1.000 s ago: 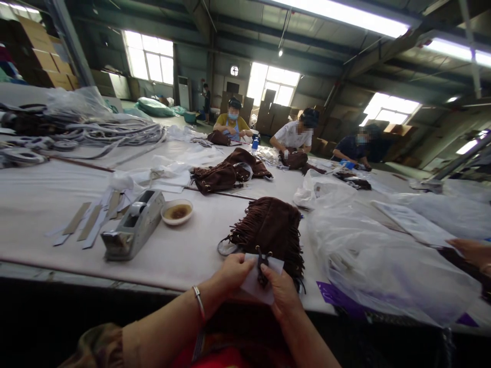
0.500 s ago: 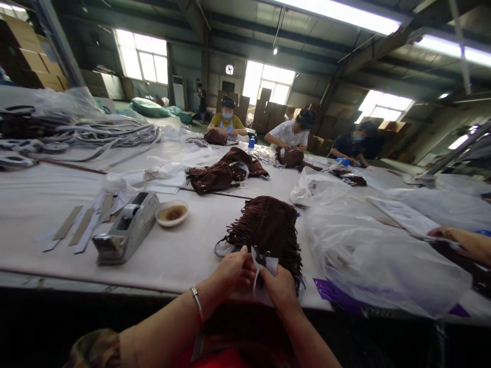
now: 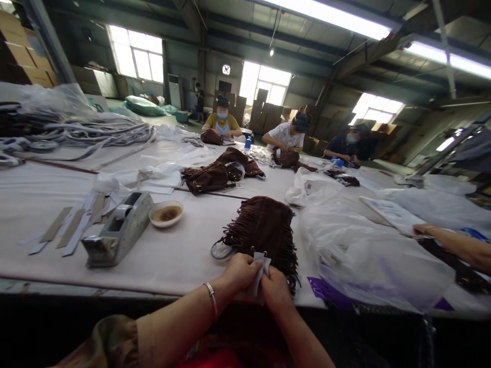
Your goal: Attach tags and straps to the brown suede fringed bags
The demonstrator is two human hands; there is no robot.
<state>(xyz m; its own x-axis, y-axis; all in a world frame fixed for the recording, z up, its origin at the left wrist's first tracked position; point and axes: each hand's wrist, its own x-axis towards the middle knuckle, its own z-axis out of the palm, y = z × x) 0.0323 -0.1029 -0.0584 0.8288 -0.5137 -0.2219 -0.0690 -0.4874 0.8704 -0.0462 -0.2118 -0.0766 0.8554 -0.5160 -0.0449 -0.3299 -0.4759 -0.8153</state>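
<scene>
A dark brown fringed bag (image 3: 264, 222) lies at the table's front edge, its near end toward me. At that end a strip of white paper (image 3: 260, 266) is folded around a part I cannot make out. My left hand (image 3: 240, 271) pinches the paper from the left, thumb on top. My right hand (image 3: 276, 286) grips it from the right, close beside the left. Small metal rings show on the bag just beyond the paper. A strap loop with a pale wrapping sticks out at the bag's left side.
Left of the bag stand a grey tape dispenser (image 3: 118, 230) and a white dish (image 3: 166, 213) of brownish stuff. Card strips (image 3: 71, 227) lie farther left. Clear plastic bags (image 3: 368, 250) spread on the right, near another person's arm (image 3: 456, 245). More brown bags (image 3: 215, 174) lie beyond; several people work across the table.
My left hand has moved from fingers apart beside the paper to pinching it. The paper, spread open before, is now folded together. The view has shifted slightly.
</scene>
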